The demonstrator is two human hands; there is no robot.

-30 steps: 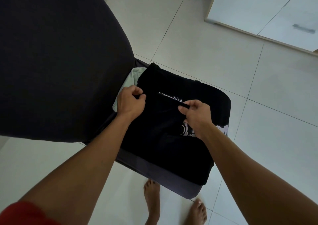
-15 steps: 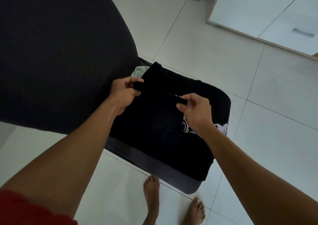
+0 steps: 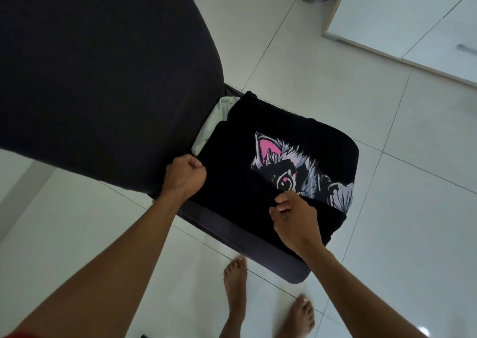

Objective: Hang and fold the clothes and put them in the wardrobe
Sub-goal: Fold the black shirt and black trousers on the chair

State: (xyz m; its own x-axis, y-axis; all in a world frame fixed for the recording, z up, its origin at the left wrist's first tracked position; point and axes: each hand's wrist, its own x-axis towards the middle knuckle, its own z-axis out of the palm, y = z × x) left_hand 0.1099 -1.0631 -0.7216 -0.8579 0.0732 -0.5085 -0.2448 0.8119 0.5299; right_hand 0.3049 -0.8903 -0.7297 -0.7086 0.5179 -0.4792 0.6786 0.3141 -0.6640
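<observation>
No brand, label or lettering can be read anywhere; the only marking is a printed cartoon animal face (image 3: pixel 289 167) on your black cotton T-shirt (image 3: pixel 232 180), drawn in pale grey fur strokes with a pink inner ear and a round pink-ringed eye. The shirt lies spread over the dark grey padded chair seat (image 3: pixel 240 237), its near edge turned up in a fold that cuts across the lower part of the print. Your left hand (image 3: pixel 185 173) is curled into a fist, gripping the shirt's left edge just beside the dark chair backrest (image 3: pixel 103 79). Your right hand (image 3: pixel 294 219) pinches the folded near edge between thumb and curled fingers, right below the printed eye. A pale mint-green cloth (image 3: pixel 214 123) peeks out from under the shirt at the back of the seat, against the backrest. Your bare feet (image 3: pixel 235 281) stand on the white glossy floor tiles (image 3: pixel 387 221) just in front of the seat. A white wardrobe door (image 3: pixel 413 15) with a pale wooden edge stands well apart at the upper right.
</observation>
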